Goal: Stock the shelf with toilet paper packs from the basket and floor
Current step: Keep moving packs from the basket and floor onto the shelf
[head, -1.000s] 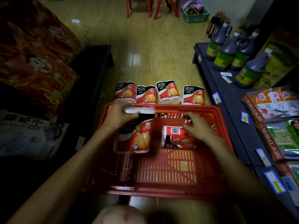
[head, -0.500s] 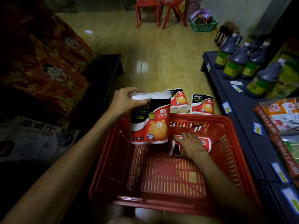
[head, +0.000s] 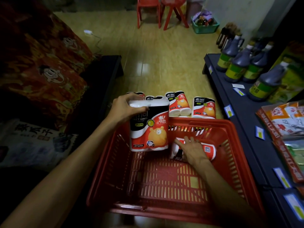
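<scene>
Tiled floor (head: 158,63) | red basket (head: 230,145): one pack (head: 209,149) under flat right hand (head: 194,149) | left hand (head: 126,107) fingers grip raised pack (head: 148,127)

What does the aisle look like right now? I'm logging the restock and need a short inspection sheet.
Surface: tan tiled floor, glossy.
Job's things: red basket on the floor; held pack upright above it; one lying pack inside; floor packs upright behind the basket.
Clutter: nothing seen.
Grippers: left hand grips the held pack's top; right hand rests on the lying pack.
Cables: white cable on the floor, far left.
Surroundings: dark shelf with bottles on the right; red stools at the far end.
</scene>
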Action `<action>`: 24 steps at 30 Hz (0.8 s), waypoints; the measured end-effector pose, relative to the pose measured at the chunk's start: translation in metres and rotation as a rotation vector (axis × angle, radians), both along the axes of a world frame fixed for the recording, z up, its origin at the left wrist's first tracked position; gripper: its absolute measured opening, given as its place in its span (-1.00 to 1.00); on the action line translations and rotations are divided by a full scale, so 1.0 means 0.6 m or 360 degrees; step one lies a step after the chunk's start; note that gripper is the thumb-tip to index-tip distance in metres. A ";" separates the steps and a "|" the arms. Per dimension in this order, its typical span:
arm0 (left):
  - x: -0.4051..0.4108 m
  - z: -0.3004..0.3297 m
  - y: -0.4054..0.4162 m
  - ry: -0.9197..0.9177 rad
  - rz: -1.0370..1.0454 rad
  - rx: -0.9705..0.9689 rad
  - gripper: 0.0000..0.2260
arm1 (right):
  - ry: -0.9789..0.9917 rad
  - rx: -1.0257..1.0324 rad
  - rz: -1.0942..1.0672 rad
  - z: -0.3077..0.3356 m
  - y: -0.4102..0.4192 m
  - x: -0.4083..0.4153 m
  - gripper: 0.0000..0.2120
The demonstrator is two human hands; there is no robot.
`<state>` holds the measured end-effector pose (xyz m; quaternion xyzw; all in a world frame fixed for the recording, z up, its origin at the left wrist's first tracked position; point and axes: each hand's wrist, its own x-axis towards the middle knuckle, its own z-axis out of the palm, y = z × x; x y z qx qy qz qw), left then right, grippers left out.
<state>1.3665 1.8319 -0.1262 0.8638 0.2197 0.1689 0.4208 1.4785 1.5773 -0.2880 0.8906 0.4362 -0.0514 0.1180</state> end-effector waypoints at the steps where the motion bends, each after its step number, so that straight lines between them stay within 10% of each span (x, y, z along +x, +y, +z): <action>1: -0.001 -0.002 0.000 -0.0001 0.0022 -0.0010 -0.64 | 0.0054 0.0066 -0.0065 0.008 -0.008 0.004 -0.22; 9: -0.010 -0.020 -0.004 -0.0005 0.0273 -0.0253 -0.35 | 0.0702 0.0971 -0.0445 0.088 -0.074 0.031 -0.30; 24: -0.016 -0.025 -0.019 -0.0161 0.0241 -0.0674 -0.52 | 0.1206 0.2112 -0.0877 0.214 -0.139 0.089 -0.44</action>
